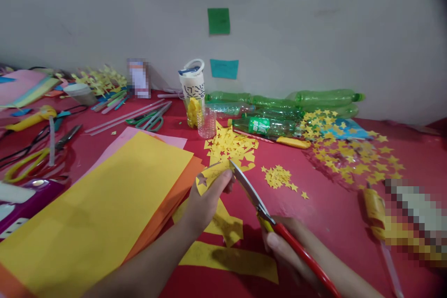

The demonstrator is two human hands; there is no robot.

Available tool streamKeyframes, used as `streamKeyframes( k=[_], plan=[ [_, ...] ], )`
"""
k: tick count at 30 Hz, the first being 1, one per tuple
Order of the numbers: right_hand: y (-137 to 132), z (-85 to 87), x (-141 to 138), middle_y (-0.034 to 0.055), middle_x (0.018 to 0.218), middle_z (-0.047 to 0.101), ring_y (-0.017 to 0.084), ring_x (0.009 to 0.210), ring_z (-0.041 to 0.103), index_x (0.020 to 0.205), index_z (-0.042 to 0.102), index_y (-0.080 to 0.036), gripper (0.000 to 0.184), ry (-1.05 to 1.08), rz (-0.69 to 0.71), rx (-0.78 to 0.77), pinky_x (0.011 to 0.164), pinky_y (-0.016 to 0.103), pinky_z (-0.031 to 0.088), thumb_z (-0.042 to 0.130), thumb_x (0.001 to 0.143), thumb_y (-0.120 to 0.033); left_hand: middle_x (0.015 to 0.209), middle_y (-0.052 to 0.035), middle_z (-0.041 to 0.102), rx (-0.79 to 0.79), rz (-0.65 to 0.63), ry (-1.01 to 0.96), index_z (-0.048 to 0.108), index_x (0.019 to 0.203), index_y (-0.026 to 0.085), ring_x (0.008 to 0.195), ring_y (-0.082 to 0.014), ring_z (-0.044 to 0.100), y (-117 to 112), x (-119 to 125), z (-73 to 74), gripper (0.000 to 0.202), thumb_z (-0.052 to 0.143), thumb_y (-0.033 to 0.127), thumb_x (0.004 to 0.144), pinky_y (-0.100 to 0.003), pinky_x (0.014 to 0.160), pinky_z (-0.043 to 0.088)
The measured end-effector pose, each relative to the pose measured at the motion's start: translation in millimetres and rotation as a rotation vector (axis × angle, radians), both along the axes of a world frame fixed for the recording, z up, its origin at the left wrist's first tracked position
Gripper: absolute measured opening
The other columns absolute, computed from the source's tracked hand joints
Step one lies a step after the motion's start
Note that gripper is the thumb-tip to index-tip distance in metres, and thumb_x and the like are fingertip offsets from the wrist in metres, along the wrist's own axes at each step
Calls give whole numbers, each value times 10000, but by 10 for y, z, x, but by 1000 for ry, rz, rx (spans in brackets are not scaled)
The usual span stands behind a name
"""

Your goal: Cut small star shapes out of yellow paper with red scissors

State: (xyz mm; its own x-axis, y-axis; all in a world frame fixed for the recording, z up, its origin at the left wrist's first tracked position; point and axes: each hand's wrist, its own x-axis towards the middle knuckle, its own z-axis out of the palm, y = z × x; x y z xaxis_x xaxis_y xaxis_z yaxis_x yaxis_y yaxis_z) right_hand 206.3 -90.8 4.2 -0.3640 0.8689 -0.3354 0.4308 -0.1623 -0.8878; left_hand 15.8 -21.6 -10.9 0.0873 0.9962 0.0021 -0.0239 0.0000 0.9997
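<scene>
My left hand (206,202) pinches a small piece of yellow paper (209,176) with a star drawn on it, held just above the red table (324,209). My right hand (289,247) grips red-handled scissors (260,205), whose blades point up-left and meet the paper's edge. Yellow paper offcuts (226,228) lie under both hands. A little pile of cut yellow stars (277,177) sits to the right of the blades.
A stack of yellow, orange and pink sheets (115,195) lies at left. Behind are scrap paper (232,146), a clear cup (206,123), green plastic bottles (279,111), many yellow stars (349,149), other scissors (150,121) and a glue gun (375,209).
</scene>
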Motion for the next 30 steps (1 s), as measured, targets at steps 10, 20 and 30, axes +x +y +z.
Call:
streamKeyframes(
  k=[10,20,30],
  plan=[
    [-46,-19,-58,-68,469,397,52,381,345,658,410,-198,578,76,-65,-124,364,191,234,374,820,-751,585,-1,572,-10,-8,-62,596,588,178,619,-133,554,-26,22,16,313,529,298,869,-245,641,461],
    [-56,-5,-73,-67,510,399,47,393,327,662,387,-202,625,7,-115,-201,355,187,219,363,753,-819,593,2,571,-6,-26,-119,614,617,169,625,-125,547,-35,15,-13,306,528,299,880,-241,642,455],
    [-18,-20,-33,-81,467,371,45,351,305,645,388,-209,608,26,-65,-223,345,205,178,372,761,-806,629,-6,605,-28,-7,-209,657,657,172,639,-135,549,22,1,-162,266,568,314,863,-266,643,454]
  ],
)
